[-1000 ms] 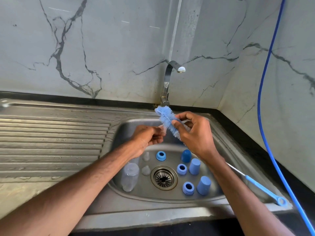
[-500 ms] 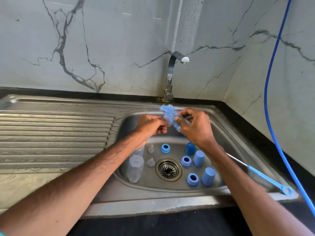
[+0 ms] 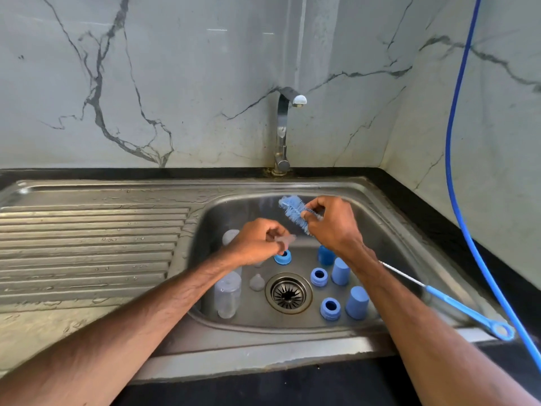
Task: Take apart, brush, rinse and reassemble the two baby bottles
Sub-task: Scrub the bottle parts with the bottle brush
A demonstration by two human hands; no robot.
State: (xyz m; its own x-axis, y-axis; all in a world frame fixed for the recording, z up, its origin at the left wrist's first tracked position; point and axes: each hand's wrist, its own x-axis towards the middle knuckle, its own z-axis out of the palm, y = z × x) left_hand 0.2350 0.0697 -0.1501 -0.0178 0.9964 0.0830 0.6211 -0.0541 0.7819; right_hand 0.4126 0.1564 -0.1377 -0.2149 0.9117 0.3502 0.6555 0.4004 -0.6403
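Just now the left hand (image 3: 257,241) has dropped away from the brush (image 3: 292,210), pinching a blurred clear teat (image 3: 286,240) low over the sink (image 3: 263,332). The right hand (image 3: 333,227) still pinches the bristles. That teat seems brushed. The bottles (image 3: 227,297), rings (image 3: 319,276) and caps (image 3: 341,271) wait in the basin.

Bare forearms (image 3: 140,326), left hand (image 3: 254,243), right hand (image 3: 333,227)

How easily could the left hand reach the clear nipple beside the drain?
Probably yes: the nipple lies uncovered close to the left hand, which pinches another clear teat, so grasping it looks awkward.
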